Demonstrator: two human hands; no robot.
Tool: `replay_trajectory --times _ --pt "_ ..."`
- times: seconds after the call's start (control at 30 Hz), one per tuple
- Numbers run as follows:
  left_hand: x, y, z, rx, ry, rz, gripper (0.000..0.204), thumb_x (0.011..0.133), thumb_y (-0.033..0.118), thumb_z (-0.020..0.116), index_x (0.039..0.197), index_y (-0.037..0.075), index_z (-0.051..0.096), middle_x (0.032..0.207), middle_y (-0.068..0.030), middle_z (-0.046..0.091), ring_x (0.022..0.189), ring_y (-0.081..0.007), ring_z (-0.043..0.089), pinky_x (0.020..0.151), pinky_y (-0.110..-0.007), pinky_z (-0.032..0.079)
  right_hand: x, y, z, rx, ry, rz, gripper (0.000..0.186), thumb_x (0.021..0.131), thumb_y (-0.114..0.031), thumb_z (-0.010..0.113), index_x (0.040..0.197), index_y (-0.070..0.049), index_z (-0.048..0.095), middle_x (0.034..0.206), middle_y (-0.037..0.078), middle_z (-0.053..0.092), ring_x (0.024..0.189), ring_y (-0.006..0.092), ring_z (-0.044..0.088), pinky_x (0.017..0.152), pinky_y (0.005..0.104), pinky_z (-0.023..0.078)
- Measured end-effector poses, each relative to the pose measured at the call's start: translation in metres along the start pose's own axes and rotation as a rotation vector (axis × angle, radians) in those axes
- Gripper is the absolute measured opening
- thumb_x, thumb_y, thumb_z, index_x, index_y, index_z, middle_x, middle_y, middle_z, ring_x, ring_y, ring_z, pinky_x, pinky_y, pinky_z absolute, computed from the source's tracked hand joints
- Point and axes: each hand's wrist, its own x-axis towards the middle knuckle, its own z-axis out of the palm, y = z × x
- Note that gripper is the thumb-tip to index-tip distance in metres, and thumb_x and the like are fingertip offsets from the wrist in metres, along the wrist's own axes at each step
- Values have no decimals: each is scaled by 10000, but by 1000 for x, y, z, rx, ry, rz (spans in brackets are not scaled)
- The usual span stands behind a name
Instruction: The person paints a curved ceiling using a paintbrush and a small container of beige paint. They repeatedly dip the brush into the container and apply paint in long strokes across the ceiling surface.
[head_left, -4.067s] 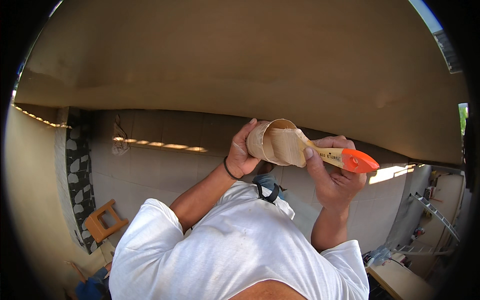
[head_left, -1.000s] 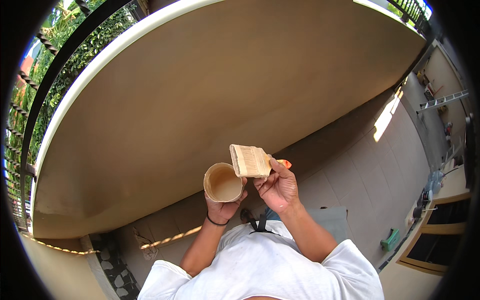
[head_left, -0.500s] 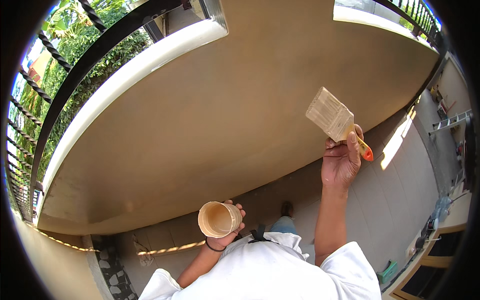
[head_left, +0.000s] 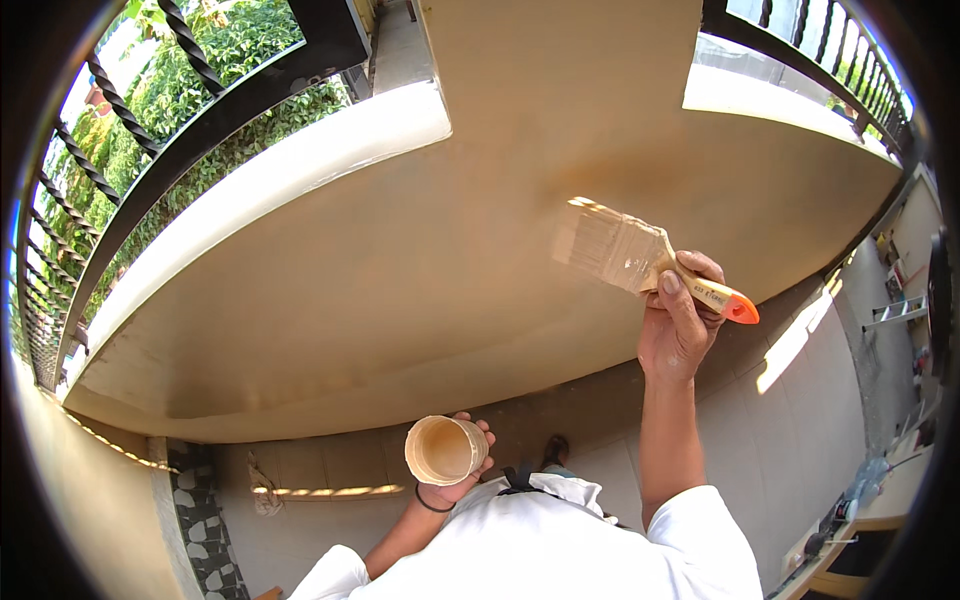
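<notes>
My right hand (head_left: 682,315) grips a wide flat paintbrush (head_left: 640,258) by its wooden handle, which ends in an orange tip. Its bristles are coated in pale paint and point left, toward the brown wall (head_left: 400,260); whether they touch it I cannot tell. Low in front of my body, my left hand (head_left: 462,482) is wrapped around a cream-coloured cup (head_left: 446,450), tilted so that its inside shows. A thin layer of beige liquid seems to lie at its bottom. A dark band circles my left wrist.
White ledges (head_left: 330,145) cap the wall, with black twisted-bar railings (head_left: 185,130) above and green plants behind the left one. Grey tiles (head_left: 790,430) cover the floor. At the right stand a small ladder (head_left: 895,312) and other items. A crumpled cloth (head_left: 264,488) lies at left.
The paintbrush has tipped over to the left, from pointing up to lying more level. The view has shifted slightly. My left hand keeps its hold on the cup.
</notes>
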Motion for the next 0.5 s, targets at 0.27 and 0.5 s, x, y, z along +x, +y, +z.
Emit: replay_trajectory --times 0.27,0.5 --pt "-13 9 -6 -1 64 -11 657 931 451 755 1444 107 531 1476 -188 547 1384 -392 537 1043 -579 553 6 30 9 -27 -4 -153 256 948 47 700 1184 -51 685 1073 52 691 942 160 681 767 323 586" --pt "-33 21 -6 1 100 30 651 974 476 697 1454 82 500 1481 -223 550 1390 -424 538 1033 -601 564 22 -2 2 -295 239 -446 192 928 39 742 1105 -17 693 1057 117 715 903 192 687 757 340 586"
